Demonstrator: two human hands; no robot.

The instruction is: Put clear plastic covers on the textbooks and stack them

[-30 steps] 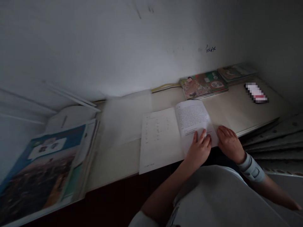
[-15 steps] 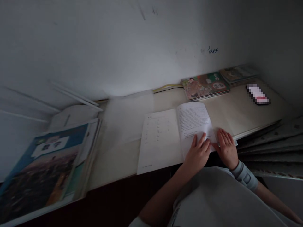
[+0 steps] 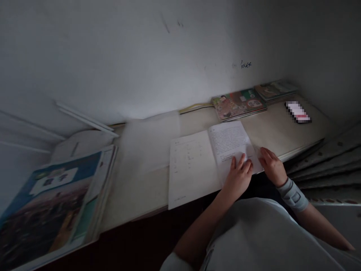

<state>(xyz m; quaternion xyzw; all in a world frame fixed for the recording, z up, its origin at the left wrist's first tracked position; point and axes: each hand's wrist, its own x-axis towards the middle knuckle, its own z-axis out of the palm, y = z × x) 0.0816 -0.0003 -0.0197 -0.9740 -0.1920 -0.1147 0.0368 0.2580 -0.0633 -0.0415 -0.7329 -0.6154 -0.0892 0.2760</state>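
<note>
An open book [image 3: 194,165] with printed pages lies at the front edge of the desk. My left hand [image 3: 239,173] rests on the lower part of its right-hand page [image 3: 229,141], fingers stretched out and slightly apart. At that page's outer edge is my right hand [image 3: 273,166], its fingers drawn together and curled, with the thumb beneath the index finger. The page's edge runs in between them, though the exact contact is partly hidden. A grey band [image 3: 295,195] circles my right wrist.
Picture-covered books [image 3: 239,104] lie by the wall, beside another stack [image 3: 275,90]. A phone [image 3: 298,112] is on the desk [image 3: 141,192] at the right. A textbook pile [image 3: 56,203] covers the left end. Patterned fabric [image 3: 324,162] hangs at the right.
My right hand has gone from lying flat with fingers extended to curled at the page's edge. My left hand stays on the page. The whole view has shifted slightly.
</note>
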